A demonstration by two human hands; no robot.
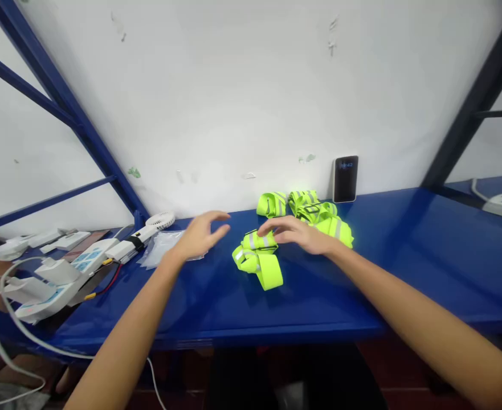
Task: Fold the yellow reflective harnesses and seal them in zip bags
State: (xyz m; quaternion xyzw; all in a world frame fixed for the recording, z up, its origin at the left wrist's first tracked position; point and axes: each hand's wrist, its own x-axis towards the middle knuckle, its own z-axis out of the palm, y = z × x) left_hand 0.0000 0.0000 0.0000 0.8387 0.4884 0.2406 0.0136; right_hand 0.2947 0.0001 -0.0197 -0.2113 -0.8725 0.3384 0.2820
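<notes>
A neon-yellow reflective strap (270, 270) with grey stripes lies loosely bundled on the blue table, one end curling toward the front edge. My right hand (296, 232) hovers at its right side, fingers bent and apart; whether the fingertips touch the strap I cannot tell. To the left, my left hand (202, 233) is raised over the table with thumb and fingers spread and nothing between them. Behind my right hand sits a pile of similar reflective straps (314, 209), partly covered by that hand. Another rolled strap (272, 204) rests near the wall.
A phone-like device (345, 179) leans on the wall. Clear plastic bags (160, 247) and a small white fan (160, 221) lie at left. Beyond them are a power strip (73, 279) with plugs and white cables (9, 307). Blue frame posts (92, 134) flank the table (404, 256).
</notes>
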